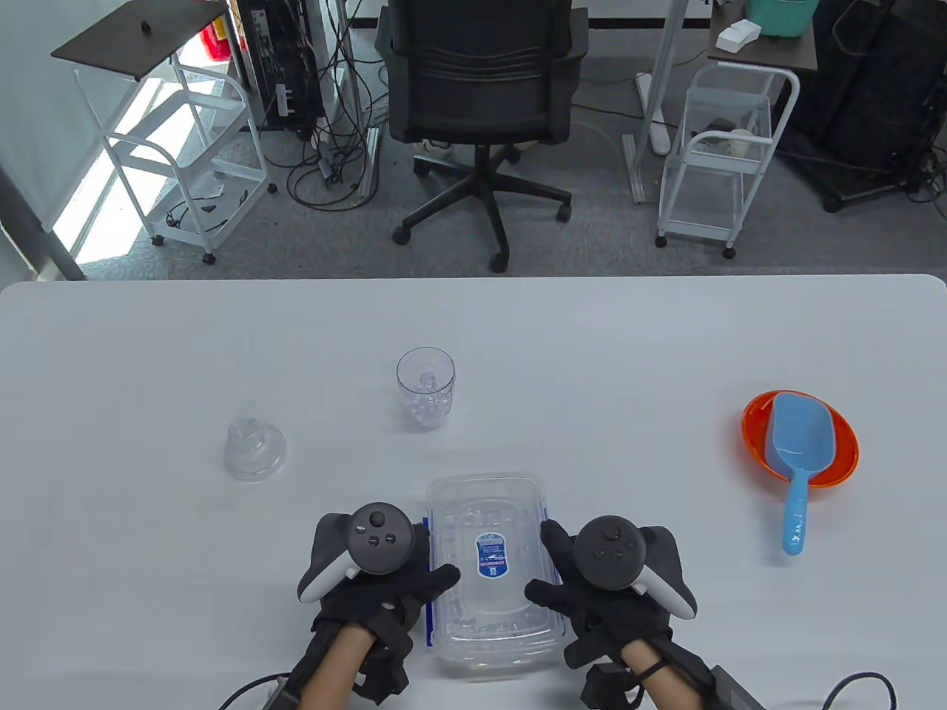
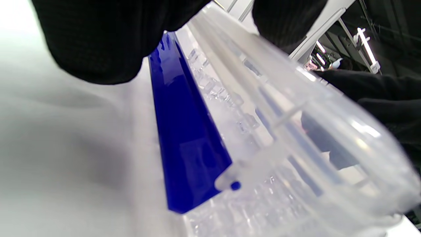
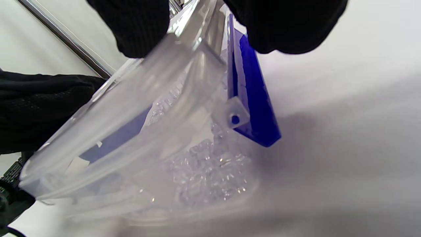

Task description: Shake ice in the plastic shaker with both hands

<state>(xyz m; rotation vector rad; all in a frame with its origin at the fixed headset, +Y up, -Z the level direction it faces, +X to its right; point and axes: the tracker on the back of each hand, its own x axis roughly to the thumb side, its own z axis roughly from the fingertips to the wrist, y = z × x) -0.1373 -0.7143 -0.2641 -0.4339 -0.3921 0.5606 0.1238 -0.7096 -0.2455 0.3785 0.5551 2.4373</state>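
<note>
The clear plastic shaker cup point(image 1: 425, 388) stands upright and uncovered mid-table with a few ice cubes in it. Its clear domed lid point(image 1: 254, 447) lies apart to the left. A lidded clear ice box point(image 1: 492, 569) with blue side latches point(image 2: 187, 131) sits at the near edge. My left hand point(image 1: 433, 566) grips its left side, thumb on the lid. My right hand point(image 1: 547, 566) grips its right side, thumb on the lid. In the wrist views my fingers point(image 2: 98, 39) point(image 3: 289, 26) press by the latches point(image 3: 253, 98). Ice point(image 3: 204, 171) is heaped at the box's near end.
An orange bowl point(image 1: 840, 433) holding a blue scoop point(image 1: 799, 458) sits at the right of the table. The white table point(image 1: 666, 340) ends at its far edge, with an office chair point(image 1: 481, 89) and white carts beyond it.
</note>
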